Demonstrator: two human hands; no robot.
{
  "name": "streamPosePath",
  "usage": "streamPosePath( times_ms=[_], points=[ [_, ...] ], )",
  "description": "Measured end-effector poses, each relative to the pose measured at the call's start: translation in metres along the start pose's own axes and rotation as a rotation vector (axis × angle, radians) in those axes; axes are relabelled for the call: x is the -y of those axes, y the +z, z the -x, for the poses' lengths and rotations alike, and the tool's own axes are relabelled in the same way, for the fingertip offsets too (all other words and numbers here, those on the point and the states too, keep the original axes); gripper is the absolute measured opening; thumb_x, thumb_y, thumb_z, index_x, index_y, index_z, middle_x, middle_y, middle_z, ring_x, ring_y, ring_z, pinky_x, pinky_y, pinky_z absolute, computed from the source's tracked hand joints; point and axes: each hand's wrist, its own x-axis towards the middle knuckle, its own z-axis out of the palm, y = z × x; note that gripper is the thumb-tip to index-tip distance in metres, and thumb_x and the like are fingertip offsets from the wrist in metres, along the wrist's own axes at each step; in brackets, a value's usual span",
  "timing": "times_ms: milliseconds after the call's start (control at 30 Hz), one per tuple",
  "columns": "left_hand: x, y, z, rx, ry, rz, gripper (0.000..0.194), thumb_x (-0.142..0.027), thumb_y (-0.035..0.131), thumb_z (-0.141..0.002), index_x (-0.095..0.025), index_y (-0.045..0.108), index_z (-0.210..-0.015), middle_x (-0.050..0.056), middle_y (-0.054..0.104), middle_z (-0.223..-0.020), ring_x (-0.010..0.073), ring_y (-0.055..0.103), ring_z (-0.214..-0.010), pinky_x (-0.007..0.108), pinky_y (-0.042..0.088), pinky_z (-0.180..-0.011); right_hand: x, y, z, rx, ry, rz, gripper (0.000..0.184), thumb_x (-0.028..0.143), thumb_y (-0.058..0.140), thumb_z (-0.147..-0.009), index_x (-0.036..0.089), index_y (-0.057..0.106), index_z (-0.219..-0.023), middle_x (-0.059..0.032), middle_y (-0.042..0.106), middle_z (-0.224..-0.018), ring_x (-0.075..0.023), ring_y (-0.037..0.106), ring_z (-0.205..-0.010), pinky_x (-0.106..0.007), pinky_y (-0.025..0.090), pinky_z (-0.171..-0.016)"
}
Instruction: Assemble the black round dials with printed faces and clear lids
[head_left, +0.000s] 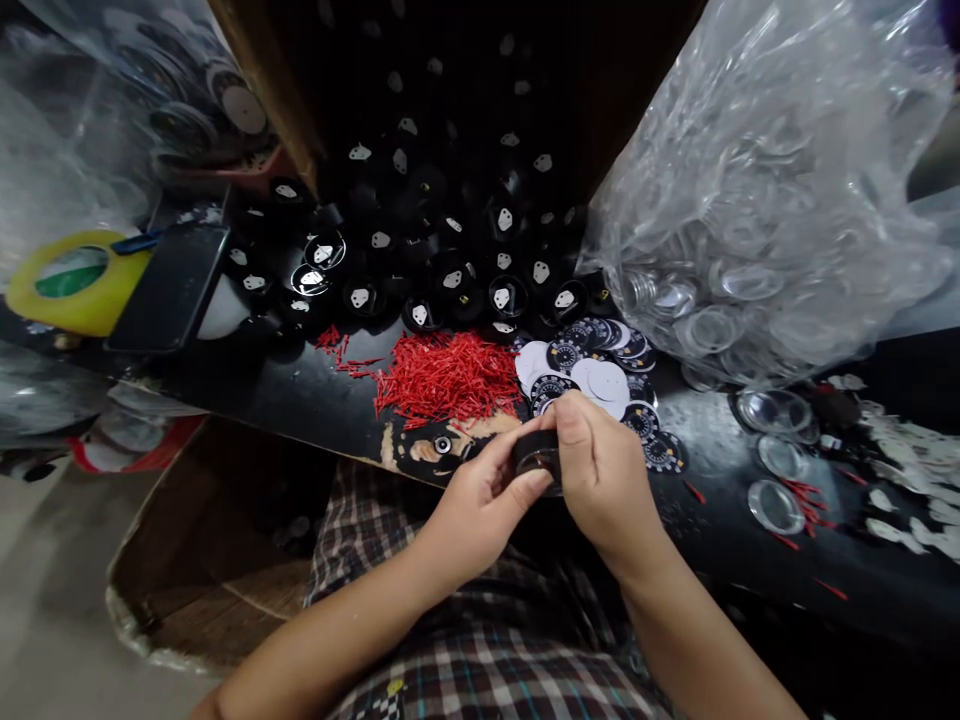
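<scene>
Between both hands, just over the table's front edge, is a round black plastic housing [534,455]. My left hand [487,500] closes around its left side, with the thumb along the lower rim. On the other side my right hand [604,470] grips it, fingertips pressed near its top edge; part of the housing is hidden behind them. Right behind the hands lie printed dial discs [553,390], black faces with numerals and some white backs up. A heap of red pointer needles [454,375] sits to their left.
Many black housings [360,297] with white plates fill the back. A bag of clear lenses [742,280] stands right, with loose lenses [776,507] and white plastic pieces [922,480] before it. Left are a phone [171,290] and yellow tape roll [105,315]. A cardboard box [217,560] stands below.
</scene>
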Motion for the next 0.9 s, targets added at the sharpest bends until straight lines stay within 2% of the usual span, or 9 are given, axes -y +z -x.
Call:
streamPosePath(
  times_ms=[167,300,400,467,533,600,700,800,900],
  points=[
    [-0.007,0.000,0.000,-0.014,0.061,-0.166,0.039,-0.027,0.060,-0.087,-0.025,0.060,-0.126,0.006,0.062,-0.130,0.0232,0.056,-0.121,0.038,0.035,-0.111,0.006,0.014,-0.002,-0.078,-0.101,0.022,0.036,0.028,0.029,-0.099,0.021,0.046,-0.069,-0.0006,0.051,-0.063,-0.0150,0.049,-0.060,-0.030,0.036,-0.061],
    [-0.009,-0.035,0.026,-0.092,-0.075,-0.202,0.039,-0.032,0.064,-0.084,-0.025,0.063,-0.122,0.006,0.063,-0.130,0.0261,0.055,-0.123,0.039,0.038,-0.108,0.007,0.017,-0.003,0.151,-0.099,-0.097,0.034,0.033,0.035,-0.099,0.021,0.056,-0.074,-0.0014,0.060,-0.069,-0.0162,0.055,-0.068,-0.029,0.040,-0.065],
    [-0.006,-0.088,0.072,-0.395,-0.169,-0.342,0.037,-0.039,0.058,-0.086,-0.027,0.062,-0.121,0.006,0.067,-0.122,0.0275,0.062,-0.112,0.044,0.042,-0.103,0.003,0.014,-0.004,0.283,-0.017,-0.238,0.028,0.039,0.040,-0.097,0.023,0.062,-0.091,-0.0015,0.067,-0.083,-0.0172,0.060,-0.078,-0.029,0.043,-0.070],
    [-0.005,-0.121,0.097,-0.665,-0.086,-0.660,0.036,-0.039,0.062,-0.083,-0.027,0.063,-0.117,0.006,0.065,-0.125,0.0293,0.055,-0.120,0.047,0.034,-0.109,0.000,0.013,-0.004,0.255,0.078,-0.264,0.028,0.041,0.041,-0.097,0.024,0.062,-0.096,-0.0021,0.068,-0.087,-0.0179,0.061,-0.081,-0.029,0.043,-0.073],
    [-0.008,-0.139,0.101,-0.788,0.043,-1.013,0.038,-0.039,0.063,-0.081,-0.026,0.063,-0.116,0.007,0.057,-0.135,0.0308,0.047,-0.128,0.051,0.028,-0.112,0.002,0.017,-0.005,0.296,0.102,-0.265,0.027,0.040,0.042,-0.097,0.024,0.062,-0.094,-0.0022,0.068,-0.088,-0.0180,0.062,-0.083,-0.030,0.043,-0.075],
    [-0.018,-0.139,0.077,-0.737,0.176,-1.174,0.033,-0.036,0.055,-0.087,-0.024,0.061,-0.117,0.008,0.061,-0.127,0.0269,0.051,-0.122,0.047,0.034,-0.108,0.008,0.023,-0.005,0.402,0.016,-0.256,0.025,0.037,0.042,-0.096,0.023,0.062,-0.090,-0.0020,0.068,-0.088,-0.0182,0.061,-0.083,-0.031,0.043,-0.076],
    [-0.038,-0.124,0.005,-0.577,0.243,-1.176,0.030,-0.035,0.046,-0.093,-0.021,0.060,-0.115,0.007,0.070,-0.102,0.0211,0.063,-0.096,0.037,0.047,-0.092,0.016,0.026,-0.004,0.471,-0.109,-0.196,0.023,0.031,0.042,-0.097,0.023,0.062,-0.088,-0.0019,0.068,-0.090,-0.0185,0.061,-0.087,-0.032,0.043,-0.079],
    [-0.054,-0.115,-0.065,-0.544,0.252,-1.159,0.037,-0.039,0.059,-0.085,-0.020,0.060,-0.116,0.007,0.069,-0.093,0.0229,0.063,-0.087,0.039,0.047,-0.087,0.009,0.017,0.002,0.448,-0.098,-0.117,0.019,0.026,0.044,-0.095,0.023,0.061,-0.088,-0.0009,0.069,-0.092,-0.0179,0.062,-0.087,-0.031,0.043,-0.078],
    [-0.058,-0.116,-0.099,-0.551,0.257,-1.102,0.041,-0.034,0.065,-0.080,-0.019,0.060,-0.117,0.008,0.067,-0.098,0.0218,0.062,-0.082,0.039,0.047,-0.084,-0.011,0.001,0.010,0.334,0.014,0.010,0.018,0.029,0.046,-0.095,0.024,0.061,-0.086,-0.0007,0.067,-0.084,-0.0183,0.061,-0.079,-0.031,0.044,-0.072]
  ],
)
